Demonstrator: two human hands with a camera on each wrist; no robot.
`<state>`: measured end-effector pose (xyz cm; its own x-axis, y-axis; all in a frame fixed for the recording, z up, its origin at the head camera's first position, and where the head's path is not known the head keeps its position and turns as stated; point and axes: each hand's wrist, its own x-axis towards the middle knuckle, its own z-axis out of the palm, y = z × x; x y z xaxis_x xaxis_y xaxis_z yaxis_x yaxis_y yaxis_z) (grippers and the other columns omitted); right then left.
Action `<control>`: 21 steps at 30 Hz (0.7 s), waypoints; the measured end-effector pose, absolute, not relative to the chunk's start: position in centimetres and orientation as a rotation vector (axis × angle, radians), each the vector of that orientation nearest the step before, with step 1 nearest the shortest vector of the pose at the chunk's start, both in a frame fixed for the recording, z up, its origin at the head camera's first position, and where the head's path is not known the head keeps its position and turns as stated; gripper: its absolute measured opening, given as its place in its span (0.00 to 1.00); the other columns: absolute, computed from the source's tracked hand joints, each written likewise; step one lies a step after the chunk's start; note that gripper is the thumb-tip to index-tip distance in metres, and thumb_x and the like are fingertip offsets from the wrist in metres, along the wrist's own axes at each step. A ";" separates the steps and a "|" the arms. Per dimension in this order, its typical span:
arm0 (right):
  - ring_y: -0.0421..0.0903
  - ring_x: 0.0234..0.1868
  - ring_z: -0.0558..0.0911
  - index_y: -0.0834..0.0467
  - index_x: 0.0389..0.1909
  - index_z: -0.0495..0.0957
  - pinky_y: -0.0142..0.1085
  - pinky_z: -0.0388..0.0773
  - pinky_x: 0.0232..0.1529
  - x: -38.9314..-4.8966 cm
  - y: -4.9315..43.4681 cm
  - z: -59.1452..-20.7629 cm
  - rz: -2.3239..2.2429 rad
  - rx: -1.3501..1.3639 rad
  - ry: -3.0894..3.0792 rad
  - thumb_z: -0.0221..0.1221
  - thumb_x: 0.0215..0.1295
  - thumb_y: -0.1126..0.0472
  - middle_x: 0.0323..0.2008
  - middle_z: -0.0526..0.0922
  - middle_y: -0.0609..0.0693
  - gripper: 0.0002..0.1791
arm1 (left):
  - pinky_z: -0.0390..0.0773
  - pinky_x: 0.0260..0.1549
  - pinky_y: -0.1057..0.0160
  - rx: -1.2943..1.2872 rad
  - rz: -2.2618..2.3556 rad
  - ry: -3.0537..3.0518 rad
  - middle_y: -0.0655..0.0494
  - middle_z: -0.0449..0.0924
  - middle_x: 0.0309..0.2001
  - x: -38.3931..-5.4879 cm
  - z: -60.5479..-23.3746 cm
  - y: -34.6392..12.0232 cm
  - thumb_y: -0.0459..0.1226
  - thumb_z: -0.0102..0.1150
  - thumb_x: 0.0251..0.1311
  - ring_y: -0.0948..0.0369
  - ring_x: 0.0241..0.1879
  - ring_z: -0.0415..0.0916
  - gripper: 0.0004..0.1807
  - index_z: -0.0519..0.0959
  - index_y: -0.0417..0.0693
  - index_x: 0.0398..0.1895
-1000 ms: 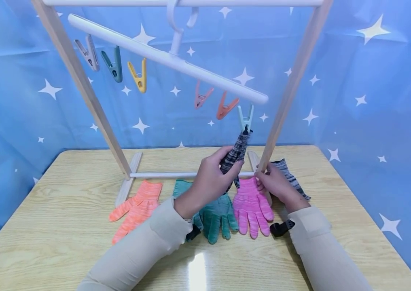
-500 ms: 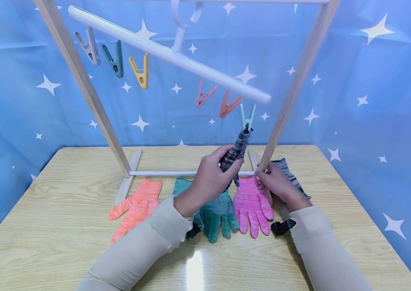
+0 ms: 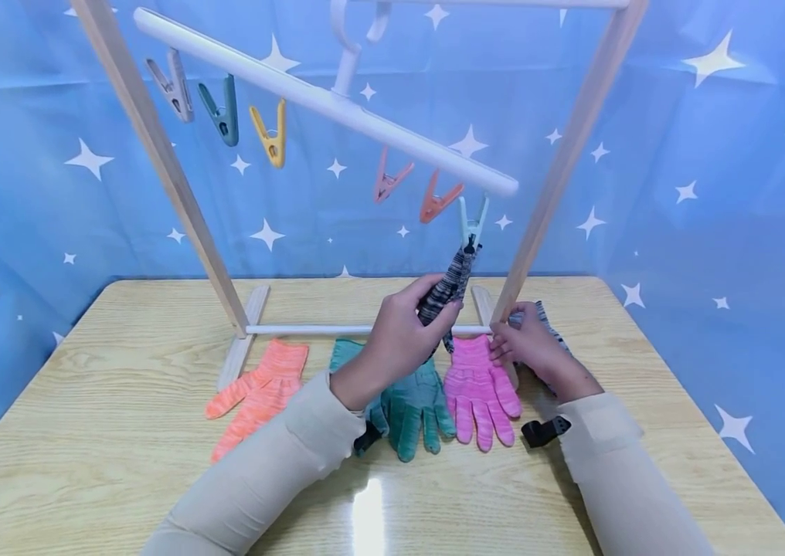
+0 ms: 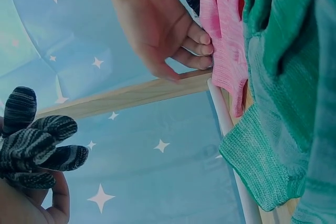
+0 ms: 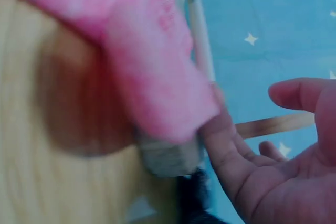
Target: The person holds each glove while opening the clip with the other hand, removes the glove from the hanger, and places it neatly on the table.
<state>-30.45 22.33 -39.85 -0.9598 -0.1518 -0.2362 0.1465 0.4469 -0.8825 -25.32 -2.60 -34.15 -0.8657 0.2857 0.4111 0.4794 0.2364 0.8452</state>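
Observation:
My left hand (image 3: 395, 340) grips a black-and-grey striped knit glove (image 3: 450, 289). The glove's upper end sits in a pale blue clothespin (image 3: 472, 222) under the low right end of a white hanger (image 3: 337, 106). In the left wrist view, the striped glove's fingers (image 4: 39, 148) stick out past that hand. My right hand (image 3: 531, 344), fingers loosely extended, is at the foot of the rack's right post (image 3: 552, 201), beside a pink glove (image 3: 479, 390). Its fingers are close to the pink glove in the right wrist view; contact is unclear there. Another striped glove (image 3: 547, 318) lies partly hidden behind it.
An orange glove (image 3: 274, 390) and green gloves (image 3: 409, 409) lie on the wooden table (image 3: 121, 432). Grey, dark green, yellow (image 3: 272, 139), pink and orange-red (image 3: 438, 199) clothespins hang from the tilted hanger. The left post (image 3: 170, 174) stands on a white foot.
My right hand has shifted slightly right, away from the post, and covers more of the striped glove behind it. My left hand keeps its grip almost unmoved. The head view has tilted down slightly.

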 end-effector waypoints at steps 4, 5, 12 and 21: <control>0.51 0.32 0.87 0.66 0.60 0.51 0.42 0.86 0.38 -29.6 22.3 -38.2 -1.486 -0.035 2.551 0.47 0.77 0.57 0.37 0.80 0.65 0.23 | 0.78 0.19 0.65 -0.740 -1.687 -2.314 0.49 0.84 0.41 -25.4 -34.1 -2.6 0.42 0.54 0.72 0.62 0.21 0.75 0.22 0.73 0.47 0.66; 0.52 0.32 0.86 0.65 0.56 0.54 0.42 0.86 0.37 -29.3 22.3 -37.6 -1.455 -0.037 2.625 0.47 0.77 0.56 0.36 0.79 0.64 0.20 | 0.78 0.19 0.65 -0.738 -1.686 -2.313 0.50 0.83 0.41 -25.4 -34.1 -2.7 0.42 0.54 0.72 0.62 0.21 0.75 0.22 0.73 0.47 0.66; 0.47 0.26 0.79 0.64 0.44 0.75 0.36 0.79 0.28 -27.3 20.4 -33.5 -1.505 -0.070 2.952 0.48 0.77 0.52 0.25 0.76 0.51 0.18 | 0.79 0.22 0.66 -0.744 -1.685 -2.305 0.49 0.83 0.43 -25.4 -34.3 -2.9 0.41 0.55 0.72 0.62 0.25 0.76 0.21 0.74 0.47 0.65; 0.42 0.20 0.71 0.58 0.41 0.81 0.31 0.72 0.23 -25.3 16.1 -27.7 -1.714 -0.364 3.237 0.53 0.75 0.50 0.20 0.73 0.47 0.16 | 0.78 0.20 0.66 -0.771 -1.696 -2.282 0.51 0.83 0.39 -25.6 -34.1 -3.0 0.41 0.55 0.72 0.62 0.21 0.74 0.19 0.75 0.47 0.63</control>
<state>-25.30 16.07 -27.73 -0.8400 0.0773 0.5370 -0.4007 0.5789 -0.7101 -25.59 -3.02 -34.12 -0.8451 0.2897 0.4493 0.5138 0.2079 0.8323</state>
